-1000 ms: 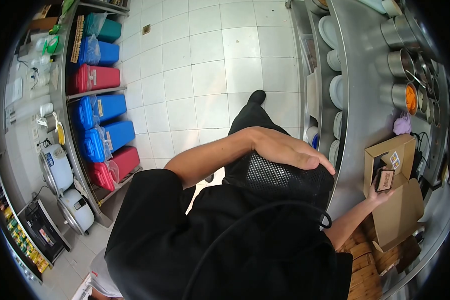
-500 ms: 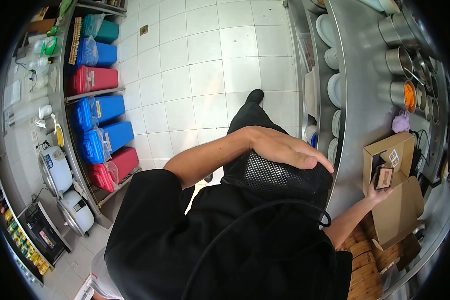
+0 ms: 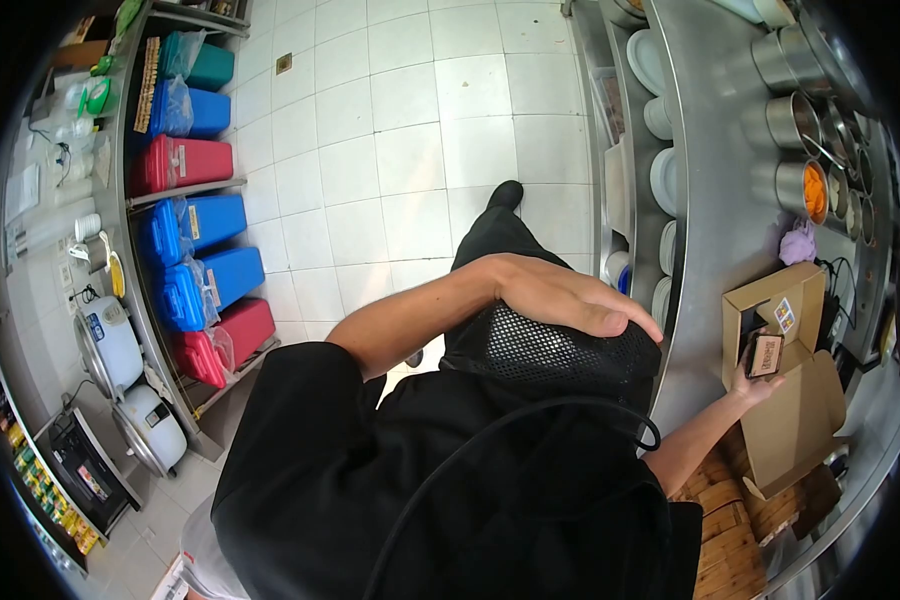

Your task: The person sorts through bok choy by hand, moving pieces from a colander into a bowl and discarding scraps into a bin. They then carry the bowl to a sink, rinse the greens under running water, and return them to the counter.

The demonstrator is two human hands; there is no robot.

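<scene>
Across my body reaches my left arm, and my left hand (image 3: 565,300) lies palm down on top of a black mesh bag (image 3: 545,348), its thumb and visible finger stretched out. At the right, my right hand (image 3: 753,383) holds a small dark-edged item with a printed tan label (image 3: 766,355). This item is over an opened cardboard box (image 3: 795,400) on the steel counter (image 3: 715,170). Some dark content shows inside the box behind the item. A sticker with blue and yellow marks (image 3: 783,316) is on the box's inner side.
Metal pots (image 3: 792,120), one with orange food (image 3: 816,192), and a purple bag (image 3: 798,241) stand on the counter. Plates (image 3: 662,180) fill the shelf below. Lidded bins (image 3: 225,275) line the left rack. A person's light sleeve (image 3: 202,550) shows at lower left.
The view has shifted slightly. Both hands keep nearly the same places, and the labelled item is still in my right hand.
</scene>
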